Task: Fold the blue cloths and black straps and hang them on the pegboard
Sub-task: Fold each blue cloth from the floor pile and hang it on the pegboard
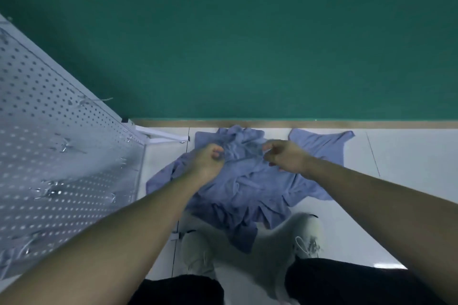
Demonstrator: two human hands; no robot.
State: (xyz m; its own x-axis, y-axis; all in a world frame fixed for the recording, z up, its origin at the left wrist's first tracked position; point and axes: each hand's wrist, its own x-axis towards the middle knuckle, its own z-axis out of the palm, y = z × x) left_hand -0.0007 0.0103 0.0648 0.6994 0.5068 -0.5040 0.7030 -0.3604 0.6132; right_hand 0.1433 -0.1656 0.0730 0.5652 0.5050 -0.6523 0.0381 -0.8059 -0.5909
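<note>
Black trouser knees and pale shoes (pixel 307 238) fill the bottom of the frame. Above them, at centre, left hand (pixel 207 160) and right hand (pixel 285 156) each pinch a blue cloth (pixel 238 188) from the floor heap, probably seeking corners. Pegboard (pixel 49 143) stands left, hooks apparently bare.

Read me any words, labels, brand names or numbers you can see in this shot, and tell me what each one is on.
No readable text anywhere in this view.
Blue cloths: plain fabric, no tag or print visible.
Pegboard: only holes and metal hooks, no labels.
White shoes: blurred; no brand mark can be made out.
Green wall and floor: no signs or markings.
</note>
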